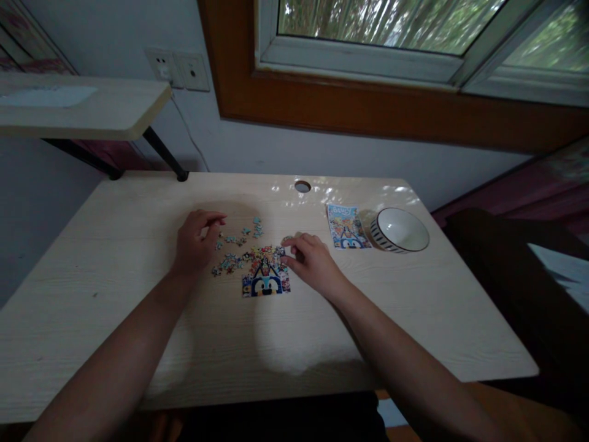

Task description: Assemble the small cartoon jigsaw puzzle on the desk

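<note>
The R hand [315, 261] has its fingers [291, 243] bent at the top R corner of the part-made puzzle [267, 285]; the thumb and pointer look a bit apart, but I can't tell if a pc. is between them. The L hand [196, 240] is on the other side w/ its fingers [212, 216] curled a bit, next to the loose pcs. [229, 263]; can't tell if it pinches one. The puzzle lies flat on the counter [317, 334], btwn. the two hands, and its low part shows a blue dog face w/ pointy ears. Most loose pcs. are L of the puzzle and above it, some in small bunches. Off to the R, well apart from the puzzle, is a pic. sheet [346, 228] w/ the same blue dog on it. Just beside the sheet, on its R, is a big round bowl [385, 240], white inside w/ dark stripes outside. A round hole [302, 186] is near the back edge of the counter. At the back L is a shelf [124, 104] on black legs, w/ sockets [178, 69] on the wall by it. A window [381, 27] w/ a brown wood frame [331, 110] is up top.
</note>
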A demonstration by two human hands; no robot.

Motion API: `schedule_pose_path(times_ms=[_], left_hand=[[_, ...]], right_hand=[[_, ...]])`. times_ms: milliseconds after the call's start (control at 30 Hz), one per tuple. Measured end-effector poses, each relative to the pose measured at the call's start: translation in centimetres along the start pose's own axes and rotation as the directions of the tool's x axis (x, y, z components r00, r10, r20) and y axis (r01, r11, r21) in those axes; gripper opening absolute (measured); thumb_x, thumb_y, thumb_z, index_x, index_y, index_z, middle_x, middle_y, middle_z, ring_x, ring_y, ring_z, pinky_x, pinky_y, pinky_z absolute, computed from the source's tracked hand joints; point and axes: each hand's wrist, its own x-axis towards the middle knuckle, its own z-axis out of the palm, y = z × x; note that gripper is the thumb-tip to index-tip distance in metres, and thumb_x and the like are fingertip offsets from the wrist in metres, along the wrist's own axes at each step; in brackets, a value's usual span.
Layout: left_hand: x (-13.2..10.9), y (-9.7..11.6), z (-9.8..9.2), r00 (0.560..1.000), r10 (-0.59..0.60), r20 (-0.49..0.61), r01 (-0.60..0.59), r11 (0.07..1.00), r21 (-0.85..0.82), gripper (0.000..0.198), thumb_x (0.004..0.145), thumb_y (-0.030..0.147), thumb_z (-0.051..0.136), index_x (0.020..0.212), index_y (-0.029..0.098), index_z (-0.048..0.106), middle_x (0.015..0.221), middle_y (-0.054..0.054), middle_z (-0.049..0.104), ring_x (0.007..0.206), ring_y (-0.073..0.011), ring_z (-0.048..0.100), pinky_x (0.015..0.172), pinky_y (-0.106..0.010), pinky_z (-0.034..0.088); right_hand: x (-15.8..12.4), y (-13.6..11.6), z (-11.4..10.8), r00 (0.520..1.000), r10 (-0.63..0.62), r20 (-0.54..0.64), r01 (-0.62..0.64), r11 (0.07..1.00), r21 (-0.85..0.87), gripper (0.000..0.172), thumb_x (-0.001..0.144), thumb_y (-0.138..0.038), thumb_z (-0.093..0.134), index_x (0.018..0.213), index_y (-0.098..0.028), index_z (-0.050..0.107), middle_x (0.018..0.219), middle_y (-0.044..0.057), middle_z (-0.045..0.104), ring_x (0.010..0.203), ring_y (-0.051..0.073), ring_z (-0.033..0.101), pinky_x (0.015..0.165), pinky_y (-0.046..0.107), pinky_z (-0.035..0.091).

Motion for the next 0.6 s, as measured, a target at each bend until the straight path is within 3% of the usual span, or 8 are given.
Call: schedule_pose_path(times_ms=[600], left_hand=[[0.08, -0.20, 0.09, 0.998, -0.048, -0.034, 0.045, 0.993, -0.106, 0.020, 0.095, 0.021, 0.057, 0.104, 0.022, 0.074, 0.095, -0.001, 0.072, 0.093, -0.0179, 0.068, 0.088, -0.034, 0.056]], right_hand=[[0.11, 0.05, 0.05, 1.000, 0.008, 0.001, -0.008, 1.000, 0.022, 0.024, 0.094, -0.024, 0.073, 0.117, -0.024, 0.073, 0.092, 0.004, 0.067, 0.093, 0.023, 0.060, 0.088, 0.036, 0.043]])
